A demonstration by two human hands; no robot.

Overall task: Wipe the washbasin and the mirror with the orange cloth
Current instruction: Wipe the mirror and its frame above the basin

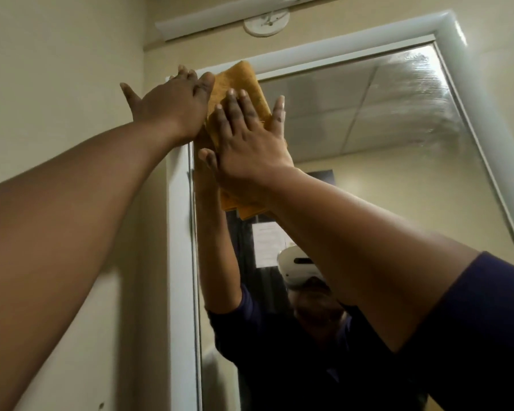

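Note:
The orange cloth (240, 84) is pressed flat against the top left corner of the mirror (398, 161), lapping over the white frame (333, 48). My right hand (247, 143) lies spread on the cloth, fingers apart and pointing up. My left hand (172, 103) rests flat on the frame's top left corner, its fingertips touching the cloth's left edge. Both arms reach upward. The washbasin is out of view.
A cream wall (57, 69) runs along the left of the mirror. Above the frame hang a white tube light fitting (220, 16) and a round white ceiling rose (266, 23). The glass reflects a person in a dark top wearing a white headset.

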